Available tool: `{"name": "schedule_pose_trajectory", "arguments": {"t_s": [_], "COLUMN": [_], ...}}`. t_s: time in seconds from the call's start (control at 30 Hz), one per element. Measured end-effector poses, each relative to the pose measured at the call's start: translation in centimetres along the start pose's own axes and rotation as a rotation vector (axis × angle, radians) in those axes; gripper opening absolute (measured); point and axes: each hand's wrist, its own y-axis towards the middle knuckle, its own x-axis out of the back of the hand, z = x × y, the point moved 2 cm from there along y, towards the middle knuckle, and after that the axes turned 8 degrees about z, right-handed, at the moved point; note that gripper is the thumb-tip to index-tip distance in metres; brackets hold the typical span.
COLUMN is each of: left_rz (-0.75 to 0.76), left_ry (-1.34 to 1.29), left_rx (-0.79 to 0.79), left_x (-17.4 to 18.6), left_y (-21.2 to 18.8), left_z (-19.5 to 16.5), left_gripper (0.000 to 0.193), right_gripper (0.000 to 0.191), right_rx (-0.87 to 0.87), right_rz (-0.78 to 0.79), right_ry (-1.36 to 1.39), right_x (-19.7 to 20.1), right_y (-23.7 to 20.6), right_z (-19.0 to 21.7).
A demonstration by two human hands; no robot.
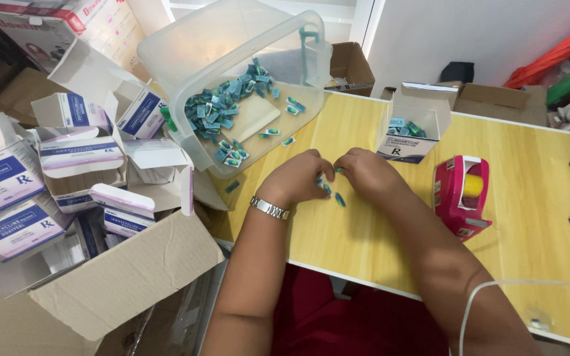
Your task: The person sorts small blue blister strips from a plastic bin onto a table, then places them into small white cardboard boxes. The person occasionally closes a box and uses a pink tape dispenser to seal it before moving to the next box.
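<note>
About 6 white-and-blue medicine cartons (80,153) pile at the left, beside 1 tipped clear tub (196,49) spilling many teal capsule strips. On the bench (529,178), the left hand (295,179) and right hand (364,171), grips pinched, hold small teal capsules (328,188). Further right stand 1 open carton (409,125) and 1 pink tape dispenser (458,196).

Small teal-and-white capsule packets (328,188) lie bunched on the yellow tabletop beneath both hands' fingers (324,173).
</note>
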Motion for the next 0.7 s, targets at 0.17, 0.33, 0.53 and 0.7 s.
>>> {"name": "schedule_pose_trajectory", "arguments": {"t_s": [0.17, 0.33, 0.53, 0.7], "left_rz": [0.077, -0.055, -0.131, -0.217], "left_ry": [0.088, 0.091, 0.081, 0.087], "left_rx": [0.070, 0.046, 0.162, 0.109], "left_x": [-0.9, -0.9, -0.9, -1.2], "left_y": [0.9, 2.0, 2.8, 3.4], "left_z": [0.1, 1.3, 1.8, 1.7], "left_gripper": [0.018, 0.010, 0.008, 0.010], "right_gripper": [0.018, 0.021, 0.012, 0.016], "right_rx": [-0.128, -0.187, -0.257, -0.261], "right_rz": [-0.012, 0.244, 0.309, 0.234], "right_ry": [0.004, 0.081, 0.002, 0.023], "right_x": [1.5, 2.8, 0.8, -0.4], "right_y": [0.3, -1.1, -0.8, -0.3], "right_z": [0.2, 2.6, 4.9, 4.3]}}
